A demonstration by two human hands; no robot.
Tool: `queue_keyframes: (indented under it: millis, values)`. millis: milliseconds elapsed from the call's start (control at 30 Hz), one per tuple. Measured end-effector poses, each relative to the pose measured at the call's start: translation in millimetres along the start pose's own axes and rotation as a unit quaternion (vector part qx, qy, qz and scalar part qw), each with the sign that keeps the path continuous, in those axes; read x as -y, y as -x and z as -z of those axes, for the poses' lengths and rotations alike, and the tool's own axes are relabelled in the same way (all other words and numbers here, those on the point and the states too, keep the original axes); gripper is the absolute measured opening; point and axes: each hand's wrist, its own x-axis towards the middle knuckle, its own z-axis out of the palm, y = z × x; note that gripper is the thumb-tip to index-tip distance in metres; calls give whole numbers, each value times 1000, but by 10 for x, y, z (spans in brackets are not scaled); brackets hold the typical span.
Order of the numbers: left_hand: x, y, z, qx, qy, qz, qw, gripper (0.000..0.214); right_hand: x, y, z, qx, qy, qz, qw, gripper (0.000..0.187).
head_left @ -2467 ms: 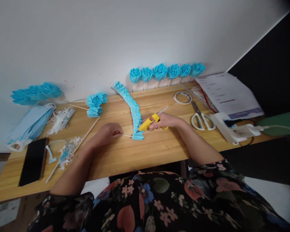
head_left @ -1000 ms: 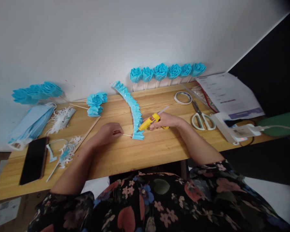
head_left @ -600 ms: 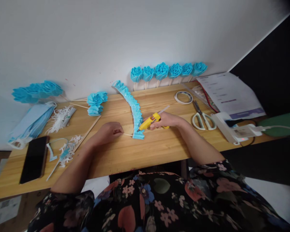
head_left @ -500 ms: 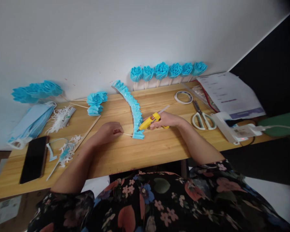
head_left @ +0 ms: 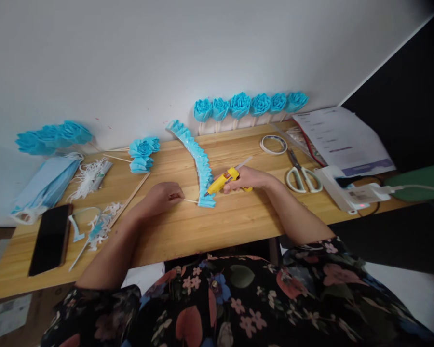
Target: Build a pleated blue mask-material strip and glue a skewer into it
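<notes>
A long ruffled blue strip (head_left: 197,155) lies curved across the middle of the wooden table, its near end folded around the tip of a thin wooden stick (head_left: 191,200). My left hand (head_left: 165,196) is closed on the stick, pinching it to the left of the strip. Wrapped round the handle of a yellow glue gun (head_left: 222,181), my right hand (head_left: 243,179) sits just right of the strip. The gun's nozzle points down and left, at or just above the near end of the strip; whether it touches I cannot tell.
Several blue flowers on sticks (head_left: 240,105) lean against the wall. More flowers (head_left: 141,148) lie left, near face masks (head_left: 45,183), white ear loops (head_left: 88,178) and a phone (head_left: 50,239). At right are tape (head_left: 273,144), scissors (head_left: 304,179), papers (head_left: 343,140) and a power strip (head_left: 338,190).
Both hands, the glue gun and the strip hold nearly the same places. The whole view has shifted very slightly.
</notes>
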Motion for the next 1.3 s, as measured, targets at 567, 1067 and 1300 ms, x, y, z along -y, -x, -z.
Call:
queue_keyframes:
  millis: [567, 1067, 1300]
  values:
    - [23, 3, -21, -5, 0, -13, 1000, 17, -8, -6, 1, -9, -5, -7, 1000, 50]
    - [3, -4, -1, -2, 3, -10, 1000, 16, -29, -5, 13, -10, 1, -4, 1000, 45]
    - [29, 5, -6, -2, -9, -21, 1000, 17, -18, -11, 16, 0, 2, 4, 1000, 41]
